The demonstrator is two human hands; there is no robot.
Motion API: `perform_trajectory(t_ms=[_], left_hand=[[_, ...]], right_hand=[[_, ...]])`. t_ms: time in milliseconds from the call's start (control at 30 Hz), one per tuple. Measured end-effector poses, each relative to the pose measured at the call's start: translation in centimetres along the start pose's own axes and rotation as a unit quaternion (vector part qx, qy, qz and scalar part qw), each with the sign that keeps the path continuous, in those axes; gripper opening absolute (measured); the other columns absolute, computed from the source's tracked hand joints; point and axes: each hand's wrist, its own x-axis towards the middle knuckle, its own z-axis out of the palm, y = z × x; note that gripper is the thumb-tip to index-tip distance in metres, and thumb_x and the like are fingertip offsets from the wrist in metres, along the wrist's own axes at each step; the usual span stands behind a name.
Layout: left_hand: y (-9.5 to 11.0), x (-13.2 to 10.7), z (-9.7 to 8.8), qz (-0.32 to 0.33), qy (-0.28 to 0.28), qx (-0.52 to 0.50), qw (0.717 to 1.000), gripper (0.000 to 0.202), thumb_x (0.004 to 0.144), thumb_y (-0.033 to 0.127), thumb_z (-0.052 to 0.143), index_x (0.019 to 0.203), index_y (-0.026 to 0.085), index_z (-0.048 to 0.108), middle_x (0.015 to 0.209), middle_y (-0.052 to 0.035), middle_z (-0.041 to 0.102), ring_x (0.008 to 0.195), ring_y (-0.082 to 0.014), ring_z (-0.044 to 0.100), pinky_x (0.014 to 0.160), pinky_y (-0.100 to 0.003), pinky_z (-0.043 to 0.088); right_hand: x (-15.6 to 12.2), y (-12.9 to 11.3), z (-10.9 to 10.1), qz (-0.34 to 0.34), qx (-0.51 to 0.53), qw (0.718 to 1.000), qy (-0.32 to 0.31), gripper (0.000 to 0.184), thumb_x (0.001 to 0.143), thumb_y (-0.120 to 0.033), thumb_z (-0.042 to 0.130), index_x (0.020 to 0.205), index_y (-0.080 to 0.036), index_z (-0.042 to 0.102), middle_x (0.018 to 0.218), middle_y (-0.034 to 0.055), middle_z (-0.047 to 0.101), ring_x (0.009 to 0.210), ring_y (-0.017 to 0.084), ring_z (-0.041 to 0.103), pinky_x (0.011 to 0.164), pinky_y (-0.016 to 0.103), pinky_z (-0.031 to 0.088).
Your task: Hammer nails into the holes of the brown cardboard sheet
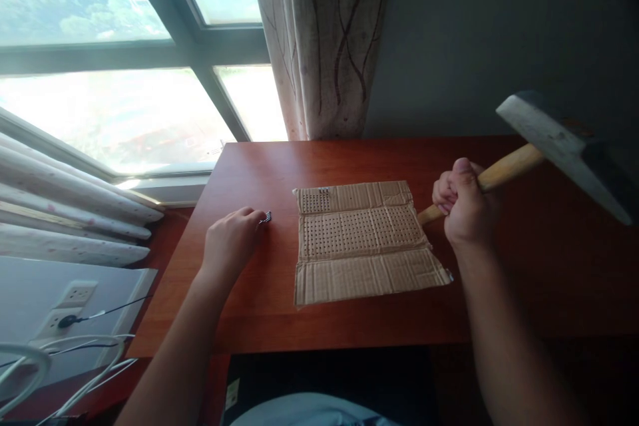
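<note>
Right hand (462,206) fist clamped on hammer (564,146) handle, head high over desk (349,160) right edge. Left hand (230,234) curled at nails (267,217), left of mid-desk cardboard (362,239); pinch unclear. Risk: off-aim blow may hit fingers, dent desk.

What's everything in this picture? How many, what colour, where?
table: one, red-brown wood, by the window
cardboard sheet: one, tan, rows of small holes, flat at table centre
hammer: one, pale wooden handle, grey head, raised at right
small metal pieces: count unclear, dark, at the left fingertips
curtain: one, beige with brown branch lines, behind the table
window: one, bright, grey frame, upper left
wall sockets: two, white, lower left, one plugged
cables: several, white, lower left
left hand: resting on the table, fingertips at the metal pieces
right hand: fist closed around the hammer handle
</note>
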Motion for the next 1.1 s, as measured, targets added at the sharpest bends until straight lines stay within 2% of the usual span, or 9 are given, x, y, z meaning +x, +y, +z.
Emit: perform_trajectory(t_ms=[267,600,700,767,833,867,967,1000,1100], left_hand=[[0.6,-0.5,-0.3,-0.017,-0.017,0.014,1.0,0.03,0.098,0.032,0.046,0.1,0.025,0.075,0.102,-0.007,0.074,0.082,-0.0242,0.068,0.054,-0.031,0.027],[0.7,-0.5,-0.1,0.01,-0.045,0.02,0.999,0.034,0.099,0.03,0.039,0.1,0.023,0.072,0.104,-0.0084,0.073,0.08,-0.0248,0.069,0.053,-0.031,0.025],[0.4,-0.3,0.1,0.003,-0.042,-0.04,0.998,0.024,0.095,0.03,0.046,0.095,0.024,0.069,0.101,-0.0062,0.074,0.079,-0.0232,0.069,0.054,-0.03,0.029],[0.1,-0.1,0.2,-0.01,-0.016,-0.13,0.991,0.017,0.089,0.031,0.054,0.092,0.024,0.069,0.094,-0.0042,0.075,0.078,-0.0214,0.068,0.059,-0.029,0.037],[0.0,0.3,0.0,-0.023,0.026,-0.273,0.961,0.015,0.084,0.032,0.061,0.09,0.022,0.07,0.085,-0.0036,0.074,0.075,-0.0194,0.067,0.064,-0.029,0.045],[0.1,0.6,-0.4,-0.03,0.049,-0.359,0.932,0.016,0.082,0.033,0.065,0.09,0.02,0.071,0.083,-0.0039,0.073,0.073,-0.0186,0.067,0.066,-0.029,0.048],[1.6,1.5,-2.4,-0.041,0.102,-0.587,0.802,0.023,0.077,0.037,0.075,0.089,0.017,0.07,0.083,-0.0053,0.073,0.073,-0.0174,0.067,0.066,-0.029,0.054],[2.4,1.9,-3.3,-0.034,0.107,-0.625,0.773,0.024,0.077,0.036,0.077,0.09,0.017,0.07,0.083,-0.0053,0.072,0.074,-0.0174,0.068,0.066,-0.029,0.055],[5.0,3.3,-4.8,0.013,0.137,-0.661,0.737,0.02,0.079,0.034,0.078,0.087,0.017,0.071,0.084,-0.0058,0.073,0.077,-0.0171,0.069,0.071,-0.029,0.058]], right_hand=[[-0.1,-0.2,0.3,-0.005,-0.001,1.0,0.011,0.055,0.088,-0.051,0.069,0.055,-0.023,0.035,0.044,-0.0089,0.029,0.034,0.006,0.027,0.034,0.025,0.015],[-0.2,0.0,-0.2,-0.001,0.004,1.0,0.013,0.054,0.09,-0.049,0.067,0.054,-0.023,0.036,0.044,-0.0089,0.028,0.035,0.006,0.027,0.034,0.025,0.015],[-0.3,-0.1,-0.1,-0.003,0.002,1.0,0.013,0.054,0.09,-0.049,0.067,0.055,-0.022,0.036,0.044,-0.009,0.028,0.035,0.006,0.028,0.034,0.024,0.015],[-0.4,-0.2,0.0,-0.004,-0.004,1.0,0.014,0.054,0.089,-0.05,0.068,0.056,-0.022,0.036,0.045,-0.009,0.028,0.035,0.006,0.028,0.034,0.024,0.016],[-0.4,-0.3,0.1,-0.006,-0.009,1.0,0.016,0.055,0.088,-0.051,0.069,0.055,-0.022,0.036,0.045,-0.0088,0.028,0.035,0.006,0.028,0.034,0.024,0.016],[-0.4,-0.4,0.2,-0.004,-0.01,1.0,0.016,0.055,0.088,-0.052,0.069,0.055,-0.022,0.035,0.045,-0.0086,0.028,0.035,0.006,0.028,0.034,0.024,0.016],[-0.5,-0.4,0.2,0.004,-0.011,1.0,0.014,0.055,0.089,-0.051,0.068,0.055,-0.023,0.035,0.045,-0.0084,0.028,0.036,0.006,0.027,0.034,0.024,0.016],[-0.5,-0.4,0.2,0.005,-0.013,1.0,0.014,0.055,0.089,-0.051,0.068,0.056,-0.022,0.035,0.045,-0.0085,0.028,0.036,0.006,0.027,0.034,0.024,0.016],[-0.4,-0.2,0.1,0.003,-0.019,1.0,0.015,0.055,0.091,-0.051,0.066,0.056,-0.022,0.034,0.045,-0.0088,0.027,0.036,0.006,0.027,0.035,0.023,0.016]])
